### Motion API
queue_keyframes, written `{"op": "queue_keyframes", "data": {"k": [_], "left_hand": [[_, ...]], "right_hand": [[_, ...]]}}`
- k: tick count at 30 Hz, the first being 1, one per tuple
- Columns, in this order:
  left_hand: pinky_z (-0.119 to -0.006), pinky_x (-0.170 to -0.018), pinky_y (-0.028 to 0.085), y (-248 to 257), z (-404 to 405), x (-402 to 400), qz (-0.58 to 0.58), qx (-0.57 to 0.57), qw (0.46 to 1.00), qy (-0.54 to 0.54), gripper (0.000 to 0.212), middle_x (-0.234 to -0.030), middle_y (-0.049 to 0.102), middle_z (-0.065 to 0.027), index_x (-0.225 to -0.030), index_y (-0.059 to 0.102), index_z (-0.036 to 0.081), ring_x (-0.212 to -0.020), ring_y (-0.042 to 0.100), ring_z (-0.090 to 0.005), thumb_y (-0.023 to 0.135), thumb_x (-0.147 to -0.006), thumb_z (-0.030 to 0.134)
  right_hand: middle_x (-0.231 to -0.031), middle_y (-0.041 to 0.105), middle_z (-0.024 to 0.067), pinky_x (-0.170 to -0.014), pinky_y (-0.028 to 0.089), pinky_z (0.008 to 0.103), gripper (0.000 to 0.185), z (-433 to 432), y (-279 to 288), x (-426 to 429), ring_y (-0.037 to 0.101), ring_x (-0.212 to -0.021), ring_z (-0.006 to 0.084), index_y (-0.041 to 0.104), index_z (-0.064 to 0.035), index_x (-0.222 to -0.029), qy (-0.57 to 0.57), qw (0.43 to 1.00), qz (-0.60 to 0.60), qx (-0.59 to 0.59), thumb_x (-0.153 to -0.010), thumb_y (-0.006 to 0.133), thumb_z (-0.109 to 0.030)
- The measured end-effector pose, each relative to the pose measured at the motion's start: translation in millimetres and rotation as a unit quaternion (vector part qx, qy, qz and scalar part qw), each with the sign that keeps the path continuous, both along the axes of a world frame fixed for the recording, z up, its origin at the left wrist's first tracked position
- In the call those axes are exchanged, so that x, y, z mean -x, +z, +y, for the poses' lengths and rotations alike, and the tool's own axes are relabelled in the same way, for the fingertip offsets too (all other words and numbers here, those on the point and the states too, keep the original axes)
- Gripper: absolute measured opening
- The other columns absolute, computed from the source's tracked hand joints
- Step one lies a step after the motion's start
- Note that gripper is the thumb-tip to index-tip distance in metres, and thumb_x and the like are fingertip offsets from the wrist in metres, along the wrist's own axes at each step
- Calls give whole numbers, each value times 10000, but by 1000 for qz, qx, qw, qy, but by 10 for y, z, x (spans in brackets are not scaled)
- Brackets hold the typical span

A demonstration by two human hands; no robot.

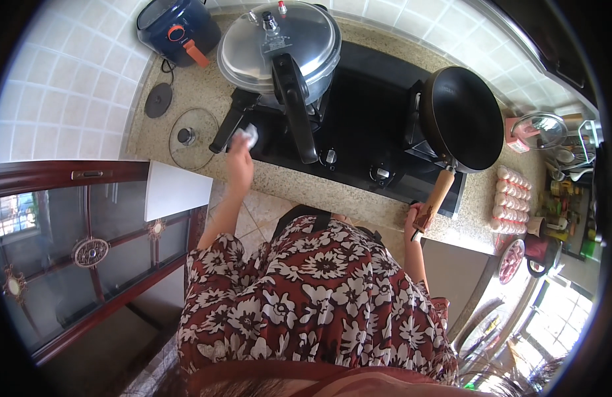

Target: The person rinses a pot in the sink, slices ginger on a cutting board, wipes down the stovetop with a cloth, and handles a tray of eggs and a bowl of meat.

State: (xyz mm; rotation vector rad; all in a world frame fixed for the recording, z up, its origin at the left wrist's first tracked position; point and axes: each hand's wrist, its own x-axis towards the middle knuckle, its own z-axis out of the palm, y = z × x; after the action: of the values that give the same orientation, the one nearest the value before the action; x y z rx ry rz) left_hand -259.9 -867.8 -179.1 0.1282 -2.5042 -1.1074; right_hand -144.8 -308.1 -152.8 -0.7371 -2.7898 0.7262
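My left hand (241, 161) pinches a crumpled white tissue or cloth (247, 135) over the front left edge of the black gas stove (370, 94). Beside it lie the long black handles of a metal pressure cooker (306, 30), which stands lidded on the left burner. A glass lid (199, 154) with a dark knob rests on the counter left of this hand. At the counter's front edge, my right hand (413, 218) is partly hidden behind the wooden handle (437, 196) of a dark wok (464, 116). Whether it grips anything is unclear. The wok sits tilted on the right burner.
A dark blue air fryer (174, 30) stands at the back left, with a round black disc (158, 100) near it. Wrapped eggs (512, 199) and a plate of raw meat (512, 262) are at the right. A white panel (174, 191) adjoins a glazed wooden door (102, 218).
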Motion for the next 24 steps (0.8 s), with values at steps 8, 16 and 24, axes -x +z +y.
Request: {"op": "queue_keyframes", "data": {"k": [8, 16, 24], "left_hand": [[-467, -1031, 330, -225, 763, 494, 8, 102, 992, 79, 300, -1164, 518, -246, -1130, 521, -46, -1188, 418, -420, 485, -861, 83], [-415, -1050, 359, 241, 1238, -359, -34, -74, 952, -296, 341, -1217, 555, -144, -1122, 601, 29, -1233, 439, -337, 523, -796, -31], [-405, -856, 458, 91, 119, -106, -48, 79, 996, 17, 371, -1107, 578, -220, -1184, 541, 6, -1025, 554, -391, 509, -820, -62]], "right_hand": [[-731, 480, 59, -627, 388, 298, 75, -211, 161, 267, 464, -667, 177, 486, -57, -738, 46, 995, 26, -84, -800, 472, -16], [-763, 506, 98, -707, 379, 351, 58, -434, 418, 317, 463, -750, 249, 500, -40, -764, 137, 980, 78, -118, -782, 482, 12], [-718, 532, 118, -681, 400, 366, 61, -415, 415, 435, 499, -708, 279, 511, -21, -746, 110, 987, 97, -65, -763, 468, 18]]}}
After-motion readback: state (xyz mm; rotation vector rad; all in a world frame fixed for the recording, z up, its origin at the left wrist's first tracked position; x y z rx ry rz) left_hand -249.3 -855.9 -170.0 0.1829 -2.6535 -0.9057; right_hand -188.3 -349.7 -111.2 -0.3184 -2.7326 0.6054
